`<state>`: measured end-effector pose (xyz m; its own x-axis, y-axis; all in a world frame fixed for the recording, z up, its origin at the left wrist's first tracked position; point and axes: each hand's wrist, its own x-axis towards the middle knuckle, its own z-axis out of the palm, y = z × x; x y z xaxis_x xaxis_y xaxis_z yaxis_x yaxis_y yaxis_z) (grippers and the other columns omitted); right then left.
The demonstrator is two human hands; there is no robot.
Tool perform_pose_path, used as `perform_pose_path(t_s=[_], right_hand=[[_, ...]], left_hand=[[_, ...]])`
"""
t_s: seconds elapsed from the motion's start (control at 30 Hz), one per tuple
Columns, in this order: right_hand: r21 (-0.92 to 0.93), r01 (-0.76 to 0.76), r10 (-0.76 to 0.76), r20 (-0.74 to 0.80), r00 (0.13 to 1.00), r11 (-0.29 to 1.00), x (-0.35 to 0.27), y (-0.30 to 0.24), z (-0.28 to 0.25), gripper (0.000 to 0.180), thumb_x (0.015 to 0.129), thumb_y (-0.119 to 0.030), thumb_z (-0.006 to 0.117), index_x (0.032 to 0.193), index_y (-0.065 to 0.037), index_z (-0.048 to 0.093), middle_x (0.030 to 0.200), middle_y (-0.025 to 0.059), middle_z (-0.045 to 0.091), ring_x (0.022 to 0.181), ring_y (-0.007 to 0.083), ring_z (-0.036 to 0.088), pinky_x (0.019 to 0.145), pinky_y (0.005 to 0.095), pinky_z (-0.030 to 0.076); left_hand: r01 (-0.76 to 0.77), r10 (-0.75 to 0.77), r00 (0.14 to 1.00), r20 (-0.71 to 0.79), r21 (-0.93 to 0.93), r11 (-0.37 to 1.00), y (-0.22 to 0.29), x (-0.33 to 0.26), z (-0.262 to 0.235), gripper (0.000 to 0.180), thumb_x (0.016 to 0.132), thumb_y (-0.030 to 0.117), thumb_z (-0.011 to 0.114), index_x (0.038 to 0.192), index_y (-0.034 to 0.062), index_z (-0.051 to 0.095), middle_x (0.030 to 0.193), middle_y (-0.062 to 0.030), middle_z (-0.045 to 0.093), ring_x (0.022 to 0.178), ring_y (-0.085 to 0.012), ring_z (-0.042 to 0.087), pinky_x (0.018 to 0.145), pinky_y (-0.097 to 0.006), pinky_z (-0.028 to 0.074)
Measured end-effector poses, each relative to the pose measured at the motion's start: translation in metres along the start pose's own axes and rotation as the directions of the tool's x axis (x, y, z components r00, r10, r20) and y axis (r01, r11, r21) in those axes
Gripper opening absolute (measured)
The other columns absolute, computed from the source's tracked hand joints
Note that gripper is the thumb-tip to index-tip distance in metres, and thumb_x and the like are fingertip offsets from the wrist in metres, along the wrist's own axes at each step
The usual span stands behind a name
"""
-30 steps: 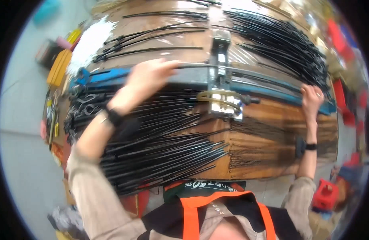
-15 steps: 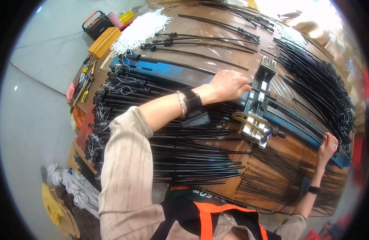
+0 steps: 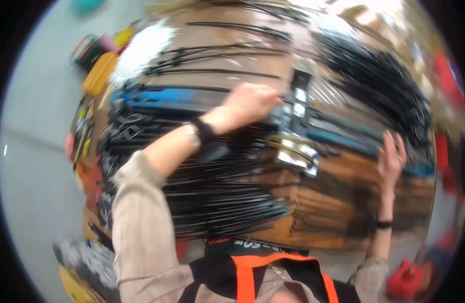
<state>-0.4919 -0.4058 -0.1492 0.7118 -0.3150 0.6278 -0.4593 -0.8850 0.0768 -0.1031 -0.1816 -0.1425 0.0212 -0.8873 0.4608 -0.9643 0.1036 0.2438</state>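
Observation:
My left hand [image 3: 252, 103] is closed beside a metal clamping fixture [image 3: 298, 96] that lies across a long blue rail [image 3: 164, 96]. Its fingertips are blurred, and what they grip is hidden. A long black rod [image 3: 192, 88] runs along the rail toward this hand. Over the right part of the rail, my right hand [image 3: 391, 155] has its fingers stretched upward and apart, with nothing visible in them. A curved brass-coloured handle [image 3: 293, 149] sits at the near end of the fixture. Motion smears the whole picture.
Many black rods [image 3: 227, 197] with thin pale ties lie left of the fixture. Another black bundle [image 3: 373, 76] lies far right. White sticks [image 3: 144, 50] are heaped far left, near a yellow box [image 3: 100, 73]. Thin dark springs or rods [image 3: 338, 207] cover the near right table.
The view has turned, so the table sits further left and higher in the picture. My right hand's fingers, earlier pinched together by the rail, are now spread. My left hand stays closed beside the fixture.

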Motion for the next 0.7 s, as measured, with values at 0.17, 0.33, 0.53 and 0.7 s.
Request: perform_pose_path(t_s=[0.17, 0.33, 0.53, 0.7], right_hand=[[0.207, 0.016, -0.024, 0.035, 0.999, 0.978, -0.018, -0.064, 0.002, 0.032, 0.084, -0.005, 0.067, 0.117, -0.006, 0.067, 0.114, 0.0066, 0.069, 0.116, 0.0276, 0.058, 0.098, 0.0392, 0.038], [0.292, -0.059, 0.038, 0.079, 0.996, 0.955, -0.018, -0.079, -0.002, 0.032, 0.084, -0.014, 0.071, 0.114, -0.005, 0.067, 0.103, 0.0072, 0.070, 0.103, 0.0267, 0.061, 0.089, 0.0400, 0.040], [0.384, -0.096, 0.068, 0.085, 0.994, 0.918, -0.004, -0.105, 0.016, 0.031, 0.085, -0.016, 0.070, 0.113, -0.004, 0.065, 0.096, 0.0093, 0.068, 0.095, 0.0261, 0.061, 0.083, 0.0403, 0.042], [0.654, -0.195, 0.089, 0.193, 0.977, 0.731, -0.009, -0.112, 0.029, 0.026, 0.087, -0.012, 0.068, 0.111, -0.002, 0.064, 0.090, 0.0104, 0.066, 0.088, 0.0289, 0.061, 0.080, 0.0382, 0.044]], left_hand=[[0.099, -0.105, 0.994, 0.036, 0.138, 0.985, 0.015, 0.007, 0.002, 0.020, 0.092, 0.027, 0.060, 0.081, 0.0103, 0.062, 0.078, -0.0127, 0.068, 0.075, -0.0339, 0.067, 0.060, -0.045, 0.053], [0.210, -0.223, 0.970, 0.096, 0.131, 0.969, 0.019, 0.014, 0.003, 0.020, 0.093, 0.029, 0.058, 0.086, 0.0106, 0.062, 0.078, -0.0144, 0.066, 0.076, -0.0377, 0.065, 0.063, -0.047, 0.050], [0.188, -0.204, 0.972, 0.116, 0.131, 0.973, 0.017, 0.011, 0.002, 0.020, 0.094, 0.029, 0.057, 0.088, 0.0097, 0.061, 0.079, -0.0157, 0.065, 0.077, -0.0391, 0.063, 0.064, -0.048, 0.047], [0.174, -0.181, 0.983, 0.041, 0.144, 0.974, 0.016, 0.005, 0.006, 0.017, 0.095, 0.025, 0.055, 0.089, 0.0101, 0.059, 0.078, -0.0149, 0.064, 0.077, -0.0377, 0.063, 0.064, -0.048, 0.046]])
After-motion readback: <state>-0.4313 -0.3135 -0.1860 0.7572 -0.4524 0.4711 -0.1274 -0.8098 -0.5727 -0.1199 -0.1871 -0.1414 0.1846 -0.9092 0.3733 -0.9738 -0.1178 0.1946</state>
